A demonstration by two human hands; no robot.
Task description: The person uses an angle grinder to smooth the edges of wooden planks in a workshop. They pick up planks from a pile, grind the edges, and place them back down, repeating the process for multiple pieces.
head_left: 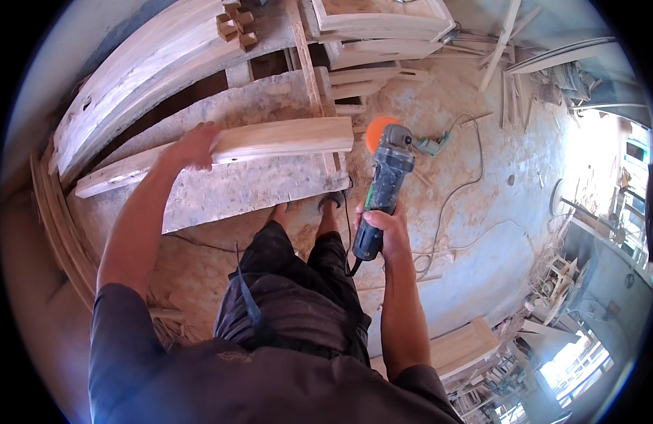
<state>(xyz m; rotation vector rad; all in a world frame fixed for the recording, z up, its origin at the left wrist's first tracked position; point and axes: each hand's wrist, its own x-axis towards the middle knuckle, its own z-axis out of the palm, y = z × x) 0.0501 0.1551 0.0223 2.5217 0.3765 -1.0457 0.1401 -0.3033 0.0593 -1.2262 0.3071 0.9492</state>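
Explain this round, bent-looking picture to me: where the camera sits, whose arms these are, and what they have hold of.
The camera sits on a person's head and looks down, so the body and both forearms come in from the lower edge. Its wide lens bends straight edges near the rim. No machine arm is here, only two bare hands. The left hand rests on a long pale wooden board, which lies across a dusty workbench. The right hand has a closed grip on a dark handheld power sander with an orange disc at its far end, held away from the board. Its cable trails over the sawdust-covered floor.
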